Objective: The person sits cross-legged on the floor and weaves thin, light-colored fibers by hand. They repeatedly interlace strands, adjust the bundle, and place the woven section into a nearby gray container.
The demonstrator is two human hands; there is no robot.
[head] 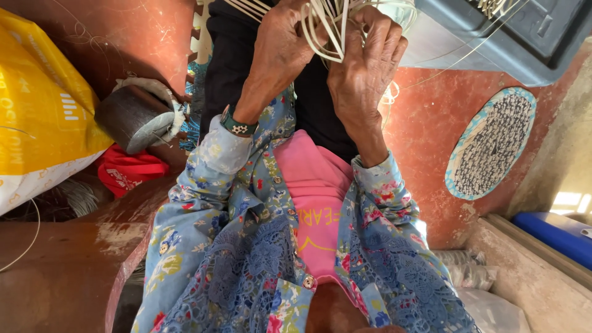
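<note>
Left hand (280,46) and right hand (364,58) grip pale cane strips (330,28) at the frame's top edge

Both hands clench the bundle; strips run mostly upright, ends looping downward between the hands; a round woven mat (491,143) lies well apart.

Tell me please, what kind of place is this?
Probably a home weaving spot on a red cement floor. Both hands, left hand and right hand, work pale cane strips; a finished woven oval mat lies nearby.

Left hand (280,46), right hand (364,58) gripping pale cane strips (327,28), woven disc (491,143) nearby
</note>
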